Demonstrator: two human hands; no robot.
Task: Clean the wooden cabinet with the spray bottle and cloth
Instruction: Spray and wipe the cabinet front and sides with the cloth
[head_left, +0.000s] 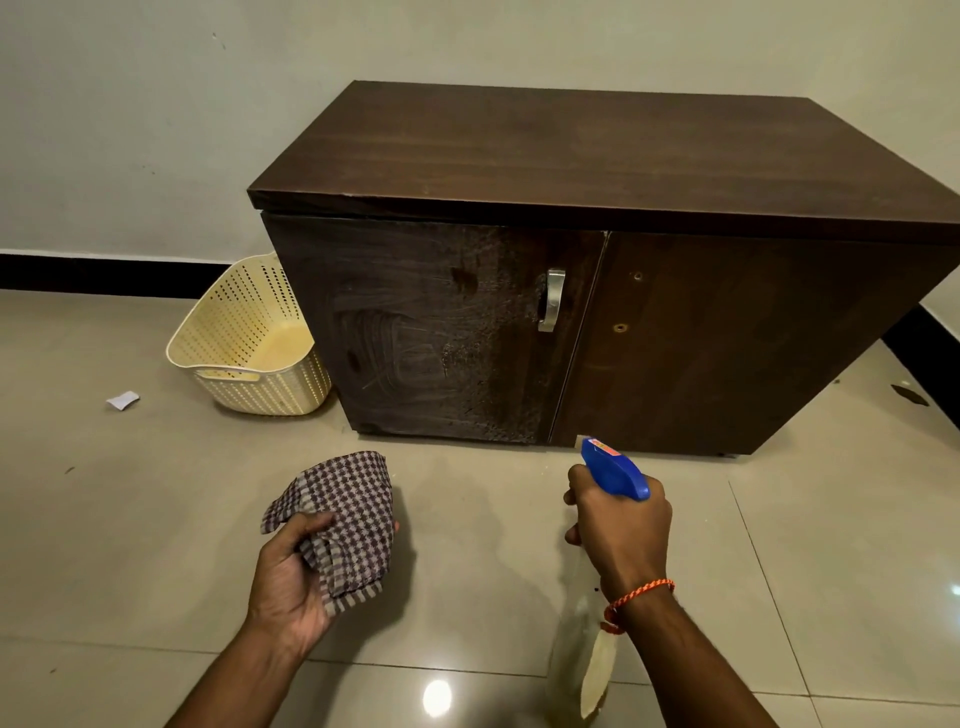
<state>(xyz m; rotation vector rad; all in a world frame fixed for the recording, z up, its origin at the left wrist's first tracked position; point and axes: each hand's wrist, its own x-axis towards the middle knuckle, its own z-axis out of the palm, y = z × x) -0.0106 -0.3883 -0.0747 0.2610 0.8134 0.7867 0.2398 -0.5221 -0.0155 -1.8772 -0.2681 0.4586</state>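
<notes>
A dark wooden cabinet (597, 156) stands on the floor against the wall. Its left door (431, 332) carries a metal handle (551, 300) and shows wet speckles and smeared wipe marks. My left hand (291, 577) holds a bunched brown-and-white checked cloth (348, 514) in front of the cabinet, apart from it. My right hand (623, 525) grips a clear spray bottle (582, 654) by its neck. The blue spray head (613, 467) points toward the bottom of the doors.
A cream perforated plastic basket (244, 338) leans against the cabinet's left side. A scrap of white paper (123, 400) lies on the tiled floor at the left. A small dark bit (909, 395) lies on the floor at the right, near the black skirting.
</notes>
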